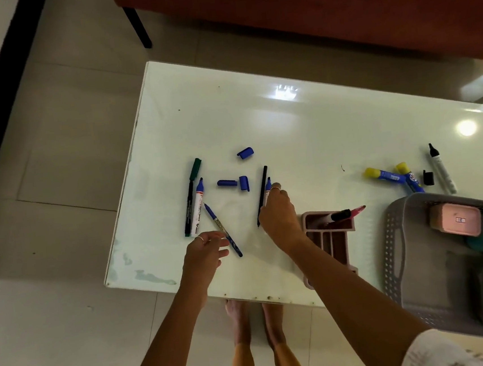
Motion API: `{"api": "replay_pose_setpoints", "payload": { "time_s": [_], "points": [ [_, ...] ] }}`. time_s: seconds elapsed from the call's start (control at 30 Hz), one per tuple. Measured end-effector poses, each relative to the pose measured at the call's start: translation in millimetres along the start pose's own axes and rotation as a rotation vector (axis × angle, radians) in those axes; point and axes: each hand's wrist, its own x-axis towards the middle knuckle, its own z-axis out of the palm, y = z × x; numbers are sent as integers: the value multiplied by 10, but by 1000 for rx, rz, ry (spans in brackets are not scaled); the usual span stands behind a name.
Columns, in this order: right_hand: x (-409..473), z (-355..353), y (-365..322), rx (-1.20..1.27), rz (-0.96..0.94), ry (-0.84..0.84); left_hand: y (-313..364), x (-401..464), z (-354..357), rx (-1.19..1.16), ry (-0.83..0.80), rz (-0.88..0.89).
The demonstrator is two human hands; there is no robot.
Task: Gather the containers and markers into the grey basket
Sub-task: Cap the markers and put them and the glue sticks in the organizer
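Head view shows our right hand (pixel 276 209) pinching a blue marker (pixel 268 185) beside a thin black pen (pixel 262 195) on the worktop (pixel 303 135), our left hand (pixel 204 250) loosely open near a blue pen (pixel 223 230), so we should grip firmly before carrying to the grey basket (pixel 400 256) at right.

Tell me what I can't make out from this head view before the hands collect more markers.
- Grey basket: right part cut off by the frame edge, so the container count inside is unknown.
- Blue marker at the right hand: body hidden behind the hand.
- Pink organiser: near end covered by the right forearm.
- Marker labels, such as on the white marker: print too small to read.
- Left hand: contact with the slim blue pen unclear.
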Motion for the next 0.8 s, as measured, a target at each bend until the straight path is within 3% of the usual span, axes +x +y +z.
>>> {"api": "replay_pose_setpoints", "payload": {
  "time_s": [0.23,0.37,0.47,0.6,0.8],
  "points": [
    [87,9,-35,154,122,23,199,290,151,83,-19,77],
    [38,-4,-6,212,137,35,399,452,410,445,94,293],
    [-47,-11,30,248,132,38,602,566,626,544,191,421],
    [-207,-7,66,284,89,39,755,768,802,646,262,483],
    [-386,-95,87,343,112,13,711,942,851,954,216,545]
  ]
}}
